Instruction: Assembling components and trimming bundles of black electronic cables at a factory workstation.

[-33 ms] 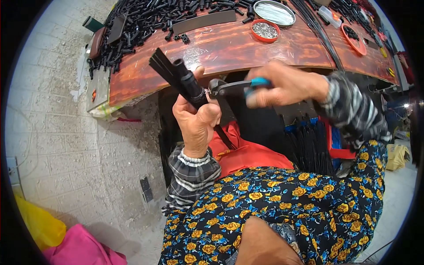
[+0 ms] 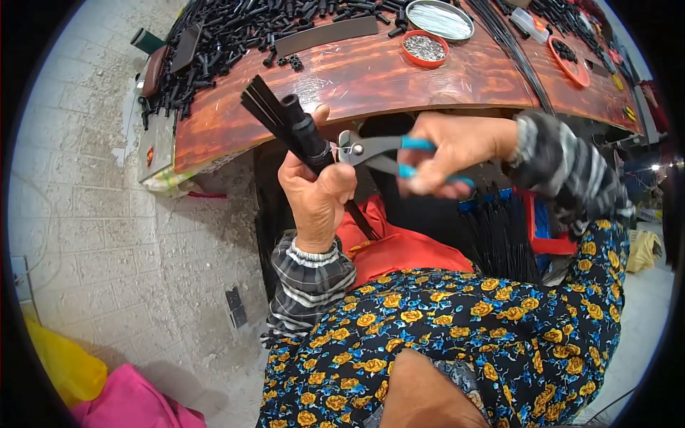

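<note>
My left hand (image 2: pixel 317 189) is wrapped round a black ribbed tube fitting (image 2: pixel 307 135) together with a bundle of thin black strips (image 2: pixel 265 107). The bundle slants up to the left, and its lower end runs down over my lap. My right hand (image 2: pixel 449 153) grips a pair of pliers (image 2: pixel 378 148) with teal handles, which stand apart. Their metal jaws lie beside my left thumb, at a thin pale wire (image 2: pixel 334 147) on the side of the fitting. Whether the jaws pinch the wire is too small to tell.
Black tube parts (image 2: pixel 235 43) heap at the back left of the wooden table (image 2: pixel 399 89). Near its far edge are a red bowl of small metal pieces (image 2: pixel 425 48) and a round tray of white strips (image 2: pixel 441 20). Black rods (image 2: pixel 499 242) stand low on my right.
The pliers have turned in my right hand from nearly edge-on to broadside, and their handles show spread wider. My left hand keeps its hold on the fitting and strips.
</note>
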The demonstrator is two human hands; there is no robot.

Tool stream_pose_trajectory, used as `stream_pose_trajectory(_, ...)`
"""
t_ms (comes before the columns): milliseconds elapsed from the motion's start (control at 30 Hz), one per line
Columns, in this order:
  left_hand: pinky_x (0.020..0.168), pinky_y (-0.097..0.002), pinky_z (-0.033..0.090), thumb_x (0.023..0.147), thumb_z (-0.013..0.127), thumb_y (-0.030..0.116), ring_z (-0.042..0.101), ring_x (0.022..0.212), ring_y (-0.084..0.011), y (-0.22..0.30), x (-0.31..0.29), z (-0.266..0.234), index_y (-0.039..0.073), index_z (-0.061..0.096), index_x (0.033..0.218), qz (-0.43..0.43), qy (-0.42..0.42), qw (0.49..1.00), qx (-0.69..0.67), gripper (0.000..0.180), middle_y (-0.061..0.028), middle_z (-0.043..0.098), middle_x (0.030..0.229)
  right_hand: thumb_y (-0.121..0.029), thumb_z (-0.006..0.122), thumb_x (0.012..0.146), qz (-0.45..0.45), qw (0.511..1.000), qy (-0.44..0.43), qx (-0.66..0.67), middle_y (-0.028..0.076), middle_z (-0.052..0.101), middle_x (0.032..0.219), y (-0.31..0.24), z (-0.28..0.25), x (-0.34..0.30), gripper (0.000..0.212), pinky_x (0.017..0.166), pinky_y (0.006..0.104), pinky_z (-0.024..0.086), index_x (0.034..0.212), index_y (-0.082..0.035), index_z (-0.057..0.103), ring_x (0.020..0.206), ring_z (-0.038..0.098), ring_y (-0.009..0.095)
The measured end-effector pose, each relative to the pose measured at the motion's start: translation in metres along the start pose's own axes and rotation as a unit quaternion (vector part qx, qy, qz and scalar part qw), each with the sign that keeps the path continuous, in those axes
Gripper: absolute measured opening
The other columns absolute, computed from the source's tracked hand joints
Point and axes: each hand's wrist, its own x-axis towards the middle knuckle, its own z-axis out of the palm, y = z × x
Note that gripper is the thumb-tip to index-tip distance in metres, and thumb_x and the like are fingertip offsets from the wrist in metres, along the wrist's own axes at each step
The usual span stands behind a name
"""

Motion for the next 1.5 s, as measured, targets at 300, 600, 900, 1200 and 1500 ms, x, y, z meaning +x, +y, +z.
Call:
stream_pose_trajectory(300, 0.039, -0.0239, 0.027, 0.085, 0.07, 0.022, 0.032, 0.039, -0.0065, 0.006, -0.001, -0.005, -0.005, 0.05, 0.119, -0.031, -0.011, 0.999, 0.017, 0.048, 0.0027, 0.038, 0.05, -0.018, 0.058, 0.08, -0.209, 0.667, 0.401, -0.592, 0.018, 0.055, 0.081, -0.007, 0.016, -0.013, 0.031, 0.064, 0.0389, 0.046, 0.103, 0.002, 0.052, 0.074, 0.059, 0.034)
stream_pose_trajectory(600, 0.039, -0.0217, 0.028, 0.079, 0.072, 0.009, 0.039, 0.042, -0.0043, 0.002, 0.001, -0.014, -0.005, 0.054, 0.12, -0.052, -0.05, 0.995, -0.07, 0.047, 0.0025, 0.048, 0.057, -0.031, 0.066, 0.084, -0.065, 0.992, 0.069, -0.08, 0.013, 0.058, 0.077, 0.003, 0.01, -0.005, 0.052, 0.058, 0.0325, 0.048, 0.121, 0.002, 0.05, 0.066, 0.061, 0.02)
stream_pose_trajectory(900, 0.04, -0.0203, 0.029, 0.077, 0.075, 0.013, 0.041, 0.044, -0.0041, 0.0, 0.003, -0.002, -0.005, 0.055, 0.119, -0.041, -0.038, 0.996, -0.073, 0.05, 0.0025, 0.049, 0.058, -0.021, 0.067, 0.083, -0.176, 0.844, 0.31, -0.401, 0.011, 0.055, 0.066, 0.013, 0.001, -0.015, 0.035, 0.055, 0.0366, 0.045, 0.108, 0.001, 0.056, 0.062, 0.06, 0.03)
stream_pose_trajectory(1200, 0.039, -0.025, 0.028, 0.087, 0.067, 0.034, 0.033, 0.038, -0.0082, 0.001, 0.005, 0.0, -0.005, 0.049, 0.121, -0.036, -0.09, 0.994, 0.05, 0.055, 0.002, 0.037, 0.048, -0.01, 0.069, 0.062, -0.034, 0.953, 0.169, -0.249, 0.0, 0.054, 0.062, 0.01, 0.009, -0.015, 0.026, 0.051, 0.0321, 0.042, 0.082, 0.0, 0.056, 0.056, 0.054, 0.014)
stream_pose_trajectory(1500, 0.035, -0.0257, 0.027, 0.093, 0.021, 0.068, 0.03, 0.034, -0.0107, 0.003, 0.01, -0.01, -0.004, 0.056, 0.112, -0.117, -0.062, 0.99, -0.056, 0.082, 0.0007, 0.035, 0.045, -0.01, 0.063, 0.076, -0.073, 0.981, 0.126, -0.129, 0.008, 0.049, 0.063, 0.0, 0.009, -0.001, 0.023, 0.056, 0.0335, 0.04, 0.095, -0.001, 0.055, 0.061, 0.051, 0.018)
